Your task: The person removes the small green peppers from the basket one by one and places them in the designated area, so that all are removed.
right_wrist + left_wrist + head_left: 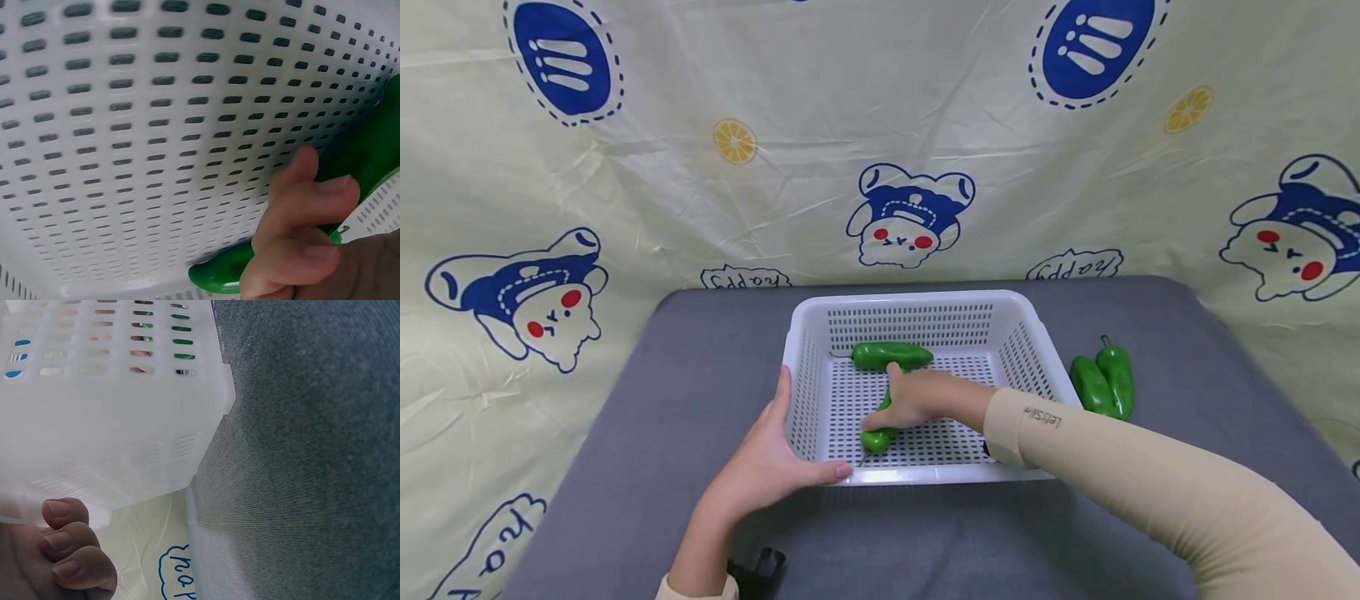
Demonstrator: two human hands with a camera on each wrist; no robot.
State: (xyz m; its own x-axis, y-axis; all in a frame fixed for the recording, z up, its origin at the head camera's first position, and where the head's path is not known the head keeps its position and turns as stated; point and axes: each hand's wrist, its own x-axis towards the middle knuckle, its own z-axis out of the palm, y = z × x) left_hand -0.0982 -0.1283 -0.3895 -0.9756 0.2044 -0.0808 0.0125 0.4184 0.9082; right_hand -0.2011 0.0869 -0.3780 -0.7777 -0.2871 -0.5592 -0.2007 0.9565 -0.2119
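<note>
A white plastic basket with slotted walls sits on the grey cloth. My left hand grips its near left corner, the thumb along the front rim and the fingers at the side wall. In the left wrist view the curled fingers show outside the basket. Inside it, my right hand reaches down and holds a green pepper close over the floor; the hand covers much of that pepper. Another green pepper lies crosswise behind it, near the hand's raised index finger.
Two more green peppers, one on the left and one on the right, lie side by side on the cloth, right of the basket. A printed curtain hangs behind the table. A black object is by the left wrist.
</note>
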